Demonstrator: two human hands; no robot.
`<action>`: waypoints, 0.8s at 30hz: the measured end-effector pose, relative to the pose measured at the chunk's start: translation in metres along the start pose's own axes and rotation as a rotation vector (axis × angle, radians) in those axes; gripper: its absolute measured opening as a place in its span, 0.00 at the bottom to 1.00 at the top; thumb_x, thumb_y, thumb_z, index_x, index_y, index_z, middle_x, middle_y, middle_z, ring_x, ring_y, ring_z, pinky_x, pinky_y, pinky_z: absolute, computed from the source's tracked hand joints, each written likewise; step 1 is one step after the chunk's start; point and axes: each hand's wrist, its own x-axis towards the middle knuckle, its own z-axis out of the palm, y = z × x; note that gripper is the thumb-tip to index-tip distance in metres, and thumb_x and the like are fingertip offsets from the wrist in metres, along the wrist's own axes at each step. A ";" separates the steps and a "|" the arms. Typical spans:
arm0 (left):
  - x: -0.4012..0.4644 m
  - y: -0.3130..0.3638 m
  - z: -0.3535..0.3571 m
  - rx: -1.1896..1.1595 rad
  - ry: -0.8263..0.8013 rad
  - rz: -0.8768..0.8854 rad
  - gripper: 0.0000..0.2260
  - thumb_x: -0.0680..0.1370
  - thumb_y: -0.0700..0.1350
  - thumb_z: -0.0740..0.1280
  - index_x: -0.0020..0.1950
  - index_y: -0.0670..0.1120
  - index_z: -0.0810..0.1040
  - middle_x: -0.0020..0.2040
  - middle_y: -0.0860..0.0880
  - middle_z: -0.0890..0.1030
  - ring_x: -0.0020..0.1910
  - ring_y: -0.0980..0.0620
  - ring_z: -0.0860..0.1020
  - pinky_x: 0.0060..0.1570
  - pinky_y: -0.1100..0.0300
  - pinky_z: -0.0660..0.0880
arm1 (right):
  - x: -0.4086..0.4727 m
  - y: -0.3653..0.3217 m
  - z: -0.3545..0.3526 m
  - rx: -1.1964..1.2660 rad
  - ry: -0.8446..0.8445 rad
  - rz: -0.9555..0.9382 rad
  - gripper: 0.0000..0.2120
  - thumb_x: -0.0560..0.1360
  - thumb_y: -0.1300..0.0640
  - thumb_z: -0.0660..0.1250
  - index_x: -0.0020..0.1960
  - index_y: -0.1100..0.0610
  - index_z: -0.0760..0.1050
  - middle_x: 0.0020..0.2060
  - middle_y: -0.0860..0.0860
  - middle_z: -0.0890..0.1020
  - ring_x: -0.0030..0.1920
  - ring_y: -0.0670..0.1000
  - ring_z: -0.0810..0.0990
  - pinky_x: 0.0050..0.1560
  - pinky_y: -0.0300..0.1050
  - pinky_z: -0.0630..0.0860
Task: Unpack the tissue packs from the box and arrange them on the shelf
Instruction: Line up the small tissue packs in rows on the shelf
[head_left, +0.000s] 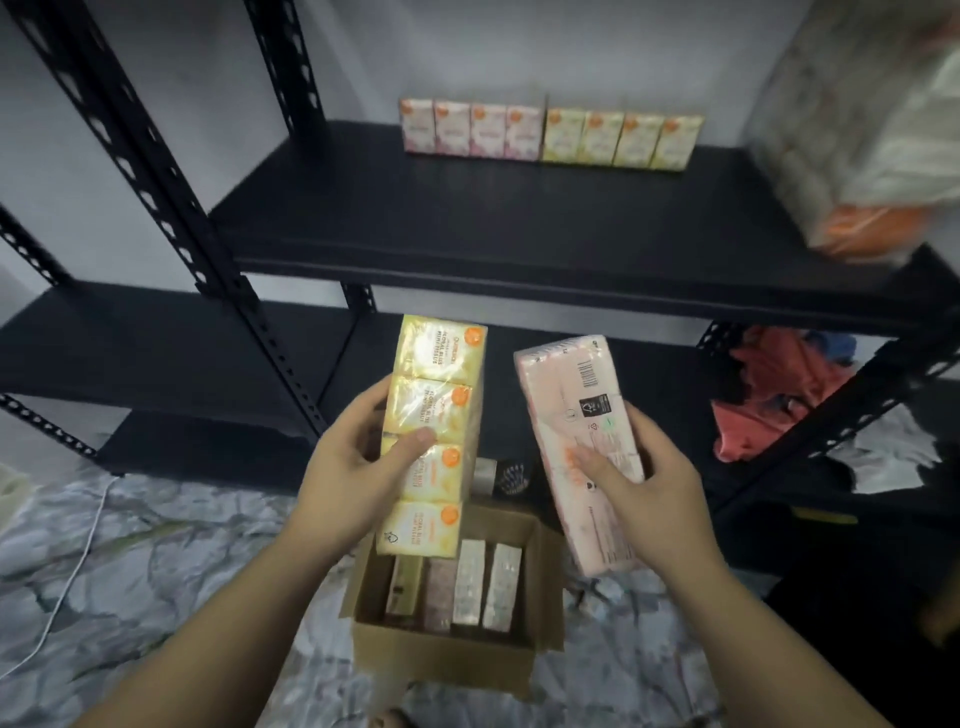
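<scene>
Black metal shelf ahead | my left hand grips yellow four-pack tissue strip, right hand grips pink tissue strip | both lifted lengthwise over open cardboard box, likely to stand beside shelved rows.

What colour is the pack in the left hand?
Yellow, with orange round marks; the tissue pack in the left hand shows clearly in the head view.

A black shelf carries a pink pack and a yellow pack upright, touching, along its back edge; a blurred bundle, perhaps paper rolls, sits at its right end. The floor carries an open box.
</scene>
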 end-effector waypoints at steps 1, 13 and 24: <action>0.005 0.012 -0.001 0.002 0.002 0.018 0.23 0.79 0.42 0.74 0.71 0.59 0.76 0.56 0.56 0.86 0.52 0.54 0.86 0.43 0.60 0.83 | 0.007 -0.010 -0.003 -0.012 0.006 -0.024 0.27 0.74 0.51 0.78 0.70 0.37 0.76 0.57 0.35 0.84 0.55 0.36 0.83 0.52 0.38 0.78; 0.113 0.105 -0.037 0.154 -0.016 0.245 0.24 0.78 0.46 0.74 0.72 0.62 0.75 0.56 0.61 0.85 0.51 0.57 0.86 0.47 0.58 0.83 | 0.105 -0.102 -0.013 -0.160 0.154 -0.252 0.32 0.73 0.44 0.78 0.73 0.32 0.71 0.62 0.39 0.80 0.59 0.39 0.81 0.61 0.48 0.80; 0.253 0.145 -0.077 0.738 -0.089 0.542 0.28 0.77 0.57 0.72 0.75 0.70 0.68 0.52 0.61 0.77 0.53 0.61 0.76 0.54 0.58 0.73 | 0.195 -0.164 -0.005 -0.632 0.275 -0.314 0.31 0.74 0.33 0.70 0.74 0.26 0.63 0.51 0.39 0.76 0.54 0.46 0.77 0.61 0.56 0.76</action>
